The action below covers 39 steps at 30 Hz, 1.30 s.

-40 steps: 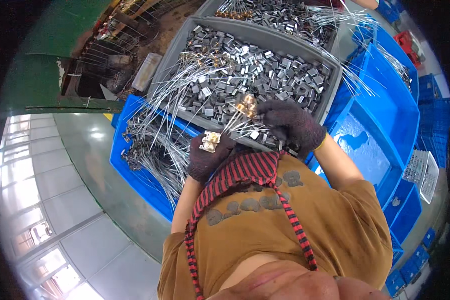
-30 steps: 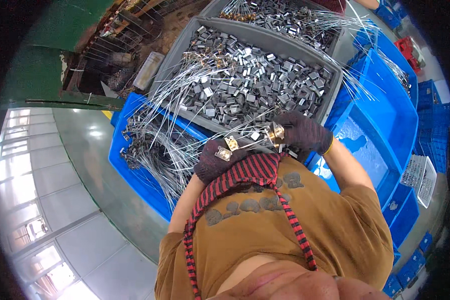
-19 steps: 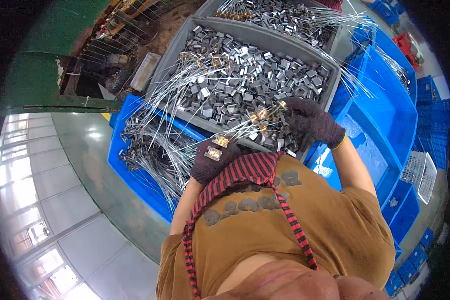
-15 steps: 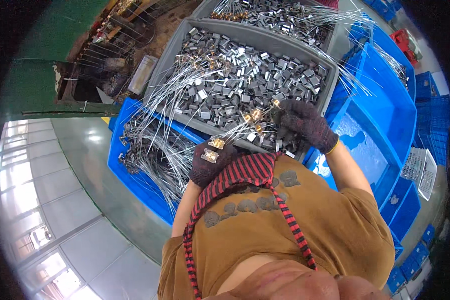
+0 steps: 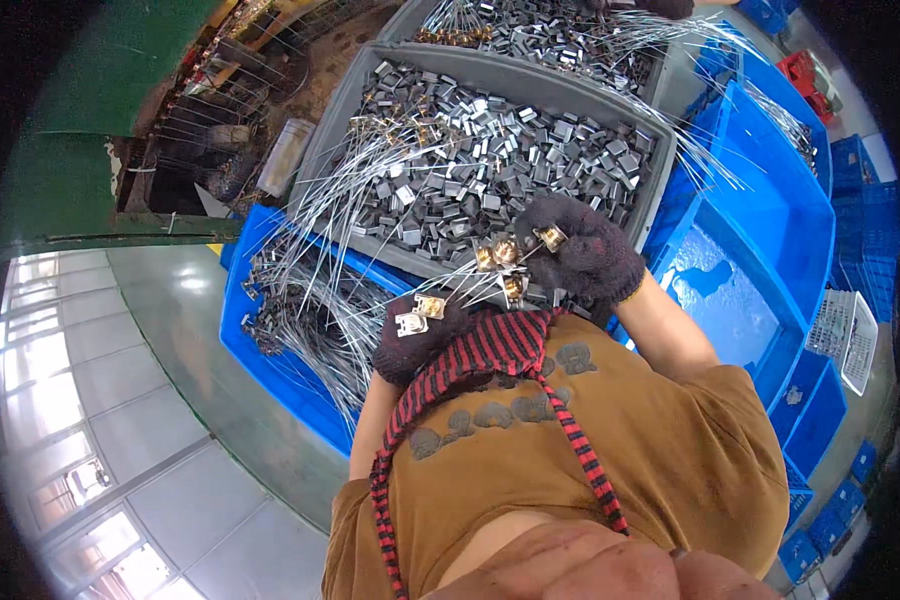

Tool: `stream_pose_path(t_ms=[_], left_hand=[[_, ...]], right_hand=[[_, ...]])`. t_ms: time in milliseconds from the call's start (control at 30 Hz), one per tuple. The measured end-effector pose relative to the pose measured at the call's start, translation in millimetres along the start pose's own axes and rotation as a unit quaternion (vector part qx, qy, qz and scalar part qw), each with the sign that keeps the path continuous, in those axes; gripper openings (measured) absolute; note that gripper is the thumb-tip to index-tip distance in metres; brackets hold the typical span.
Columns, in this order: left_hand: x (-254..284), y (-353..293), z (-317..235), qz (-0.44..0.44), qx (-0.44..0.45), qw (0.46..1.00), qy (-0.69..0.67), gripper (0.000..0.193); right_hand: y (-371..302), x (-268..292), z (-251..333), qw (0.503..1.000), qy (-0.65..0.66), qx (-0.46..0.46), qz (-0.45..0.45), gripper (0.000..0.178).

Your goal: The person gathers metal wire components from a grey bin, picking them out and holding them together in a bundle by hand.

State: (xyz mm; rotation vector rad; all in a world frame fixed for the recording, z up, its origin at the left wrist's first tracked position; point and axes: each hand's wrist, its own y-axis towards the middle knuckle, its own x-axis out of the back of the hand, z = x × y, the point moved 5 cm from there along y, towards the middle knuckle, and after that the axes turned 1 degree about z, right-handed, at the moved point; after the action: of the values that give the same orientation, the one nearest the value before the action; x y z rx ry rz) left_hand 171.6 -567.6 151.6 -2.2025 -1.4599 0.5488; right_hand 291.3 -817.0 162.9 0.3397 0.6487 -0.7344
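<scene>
My left hand [image 5: 418, 345], in a dark knitted glove, is closed round a bunch of thin silver wires [image 5: 482, 284] close to my striped apron. Small brass-coloured metal fittings [image 5: 505, 250] sit on the wires' ends, beyond the hand toward the right, and two pale metal fittings [image 5: 420, 314] show on top of its fingers. My right hand [image 5: 595, 250], gloved too, is curled with its fingertips at a wire-ended brass fitting [image 5: 550, 237] near the bunch. Whether a small block is also in those fingers is hidden. Both hands are over the near edge of a grey bin [image 5: 660, 195].
Dark and shiny small metal blocks [image 5: 490, 160] fill the grey bin, with more wires [image 5: 345, 190] across its left side. A blue crate [image 5: 235, 320] of wired parts stands left, blue trays [image 5: 750, 300] right. Another person's gloved hand [image 5: 665, 6] shows at the top edge.
My right hand has shifted left, closer to the brass fittings. My left hand has barely moved, still holding the wires. Another person's gloved hand has come in at the top edge.
</scene>
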Motion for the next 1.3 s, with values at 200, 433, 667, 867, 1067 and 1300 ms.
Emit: stream_pose_path(t_ms=[200,433,667,867,1067,1300], left_hand=[[-2,5,-9,-0.15,-0.328,0.746,0.56,0.025],[7,16,-10,-0.098,-0.073,0.967,0.221,0.018],[11,33,2,-0.142,-0.121,0.966,0.178,0.022],[13,40,-30,-0.185,-0.12,0.948,0.228,0.032],[23,28,-10,-0.252,-0.186,0.931,0.188,0.03],[15,37,15,-0.205,-0.281,0.829,0.438,0.032]], right_hand=[[-10,43,-17,0.97,-0.192,-0.039,-0.146,0.031],[-20,71,-40,0.858,-0.505,-0.066,0.064,0.027],[106,102,8,0.602,-0.746,-0.277,-0.072,0.045],[148,156,-71,0.582,-0.764,-0.273,-0.054,0.047],[125,171,-32,0.739,-0.64,-0.177,-0.117,0.039],[56,124,7,0.948,-0.247,-0.157,-0.128,0.037]])
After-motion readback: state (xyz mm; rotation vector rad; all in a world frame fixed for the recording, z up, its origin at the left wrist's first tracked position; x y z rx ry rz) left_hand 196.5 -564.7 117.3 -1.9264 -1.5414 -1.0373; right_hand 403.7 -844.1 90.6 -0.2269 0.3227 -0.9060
